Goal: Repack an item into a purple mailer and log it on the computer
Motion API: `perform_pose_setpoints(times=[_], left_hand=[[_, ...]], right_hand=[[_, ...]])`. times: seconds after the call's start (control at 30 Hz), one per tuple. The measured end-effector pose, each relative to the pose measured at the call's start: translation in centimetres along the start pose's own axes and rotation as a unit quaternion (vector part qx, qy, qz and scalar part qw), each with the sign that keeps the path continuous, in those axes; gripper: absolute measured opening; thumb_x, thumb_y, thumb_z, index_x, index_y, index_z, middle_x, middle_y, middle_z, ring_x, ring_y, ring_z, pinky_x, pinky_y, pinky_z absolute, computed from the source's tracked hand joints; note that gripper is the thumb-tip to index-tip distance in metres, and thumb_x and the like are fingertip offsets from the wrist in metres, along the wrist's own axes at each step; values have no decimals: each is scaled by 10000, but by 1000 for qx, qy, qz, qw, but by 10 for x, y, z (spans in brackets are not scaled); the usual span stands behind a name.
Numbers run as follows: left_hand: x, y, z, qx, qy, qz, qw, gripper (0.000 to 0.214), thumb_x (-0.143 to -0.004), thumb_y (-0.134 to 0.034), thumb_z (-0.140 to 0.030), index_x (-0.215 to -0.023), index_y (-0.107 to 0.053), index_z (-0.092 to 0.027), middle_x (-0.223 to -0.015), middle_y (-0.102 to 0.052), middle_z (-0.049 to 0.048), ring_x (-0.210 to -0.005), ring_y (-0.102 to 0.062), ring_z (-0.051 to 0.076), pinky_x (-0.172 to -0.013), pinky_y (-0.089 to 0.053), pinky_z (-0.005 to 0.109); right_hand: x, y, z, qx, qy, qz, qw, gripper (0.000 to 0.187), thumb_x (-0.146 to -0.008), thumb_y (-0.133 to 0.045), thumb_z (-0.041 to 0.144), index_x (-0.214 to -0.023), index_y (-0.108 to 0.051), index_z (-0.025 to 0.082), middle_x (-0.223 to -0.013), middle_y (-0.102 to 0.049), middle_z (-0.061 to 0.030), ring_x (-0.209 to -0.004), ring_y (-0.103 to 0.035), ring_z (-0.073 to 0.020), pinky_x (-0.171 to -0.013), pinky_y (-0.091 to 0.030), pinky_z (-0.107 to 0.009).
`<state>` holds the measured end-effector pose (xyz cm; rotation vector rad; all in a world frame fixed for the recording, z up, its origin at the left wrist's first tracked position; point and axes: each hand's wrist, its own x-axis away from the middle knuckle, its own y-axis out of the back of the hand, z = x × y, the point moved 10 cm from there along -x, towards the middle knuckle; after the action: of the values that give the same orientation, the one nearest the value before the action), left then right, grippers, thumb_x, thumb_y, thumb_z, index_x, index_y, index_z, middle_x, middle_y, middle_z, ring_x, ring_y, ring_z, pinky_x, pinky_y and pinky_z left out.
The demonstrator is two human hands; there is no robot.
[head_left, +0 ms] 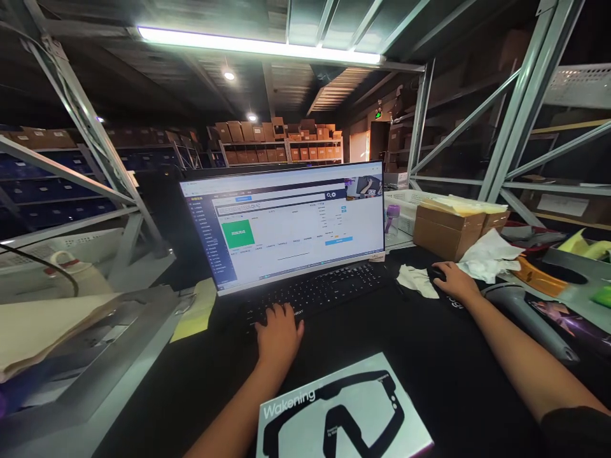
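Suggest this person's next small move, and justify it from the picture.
Probably a key press with the left hand: it already lies over the near edge of the keyboard, and the screen behind is lit, showing a page.

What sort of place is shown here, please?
Probably a warehouse packing or checking desk: shelves of cardboard boxes stand behind the monitor, and a handheld scanner lies on the desk.

My left hand (280,331) rests on the keyboard (329,289), before the monitor (296,229). To the keyboard's right, my right hand (456,281) covers what looks like a mouse (438,273), mostly hidden. The Wakening box (344,410) lies nearer me, between my forearms; a cardboard box (446,232) stands behind my right hand.
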<state>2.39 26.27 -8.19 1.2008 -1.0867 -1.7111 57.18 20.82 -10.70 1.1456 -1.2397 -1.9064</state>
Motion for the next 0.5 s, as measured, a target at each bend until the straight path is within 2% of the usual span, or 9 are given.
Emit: perform_pose_setpoints(times=[0.2,0.5], left_hand=[[0,-1,0,-13,-1,-14,1000,529,-1005,-404,-365,-1431,-542,-83,-1419,-549,274,-1280,-527,380,-956,-524,567],[-1,1,-2,-29,-15,-21,999,522,-1020,-353,-353,-1403,-551,-60,-1325,-590,257,-1210,-552,368,-891,-552,555]], right_hand=[[3,7,-2,4,-25,-11,1000,517,-874,-501,384,-1361,-616,250,-1398,-566,-99,-1173,-614,-270,-921,-518,-382],[5,9,-2,7,-29,-13,999,487,-872,-509,377,-1333,-626,275,-1394,-565,-82,-1157,-612,-264,-882,-508,-364]])
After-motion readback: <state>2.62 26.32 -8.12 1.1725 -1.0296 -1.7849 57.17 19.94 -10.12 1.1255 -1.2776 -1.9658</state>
